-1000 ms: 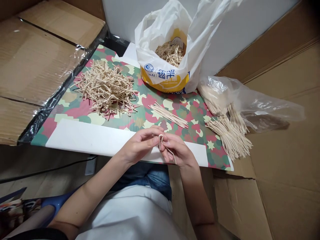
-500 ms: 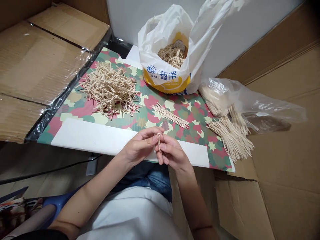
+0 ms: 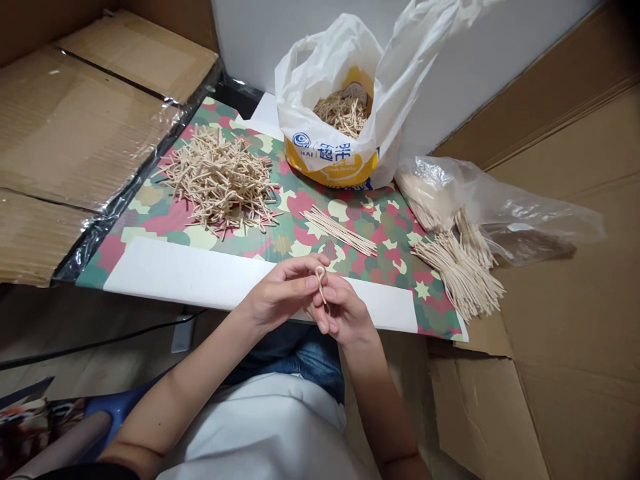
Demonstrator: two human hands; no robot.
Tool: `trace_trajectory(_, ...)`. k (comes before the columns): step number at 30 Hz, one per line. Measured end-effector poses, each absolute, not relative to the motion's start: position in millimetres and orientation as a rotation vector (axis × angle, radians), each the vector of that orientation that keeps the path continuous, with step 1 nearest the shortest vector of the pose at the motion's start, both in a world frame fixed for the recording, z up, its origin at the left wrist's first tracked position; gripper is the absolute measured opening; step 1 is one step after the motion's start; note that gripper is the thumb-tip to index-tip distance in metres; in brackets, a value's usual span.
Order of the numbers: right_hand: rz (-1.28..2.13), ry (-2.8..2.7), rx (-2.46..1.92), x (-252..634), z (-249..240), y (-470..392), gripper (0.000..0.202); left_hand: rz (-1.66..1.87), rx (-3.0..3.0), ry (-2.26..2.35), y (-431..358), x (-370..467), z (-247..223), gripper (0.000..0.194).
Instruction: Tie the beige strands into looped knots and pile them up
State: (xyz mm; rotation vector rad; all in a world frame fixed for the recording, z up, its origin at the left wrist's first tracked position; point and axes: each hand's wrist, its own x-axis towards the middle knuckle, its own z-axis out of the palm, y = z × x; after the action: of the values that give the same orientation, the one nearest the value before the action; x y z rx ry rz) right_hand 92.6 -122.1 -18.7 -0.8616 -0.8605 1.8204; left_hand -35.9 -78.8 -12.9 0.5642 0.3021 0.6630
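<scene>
Left hand (image 3: 283, 293) pinching, right hand (image 3: 350, 310) pinching too, one pale looped cord (image 3: 321, 269) between them (its strands seem crossed, though partly hidden), straight cords (image 3: 340, 231) lying just beyond!

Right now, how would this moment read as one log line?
left hand: holds thin, beige, looped strand; right hand: holds its lower part; beyond hands: loose bunch of straight beige strands, tangled beige heap

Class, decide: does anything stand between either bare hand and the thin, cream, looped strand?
Nothing visible does: the bare left hand and bare right hand both hold the thin, cream, looped strand. The straight cream strands lie beyond both hands.
</scene>
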Motion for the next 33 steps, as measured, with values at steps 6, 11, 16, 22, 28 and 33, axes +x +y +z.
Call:
trace_trajectory(6,1.883,-0.863,-0.883,109,-34,-135,0.032,0.657,0.536,0.338,-76,-37,-13,0.032)
trace_trajectory(11,1.798,-0.828,-0.851,118,-32,-144,0.031,0.720,0.455,0.370,-75,-36,-14,0.029)
trace_trajectory(16,1.614,-0.784,-0.763,114,-20,-140,0.028,0.604,0.374,0.291,-78,-34,-14,0.018)
trace_trajectory(22,1.516,-0.759,-0.797,107,-17,-132,0.019,0.517,0.436,0.117,-82,-31,-17,0.013)
trace_trajectory(28,1.551,-0.768,-0.949,101,-11,-134,0.021,0.505,0.445,0.053,-84,-31,-16,0.014)
trace_trajectory(33,1.522,-0.795,-1.034,99,-7,-136,0.021,0.492,0.428,0.057,-84,-32,-20,0.014)
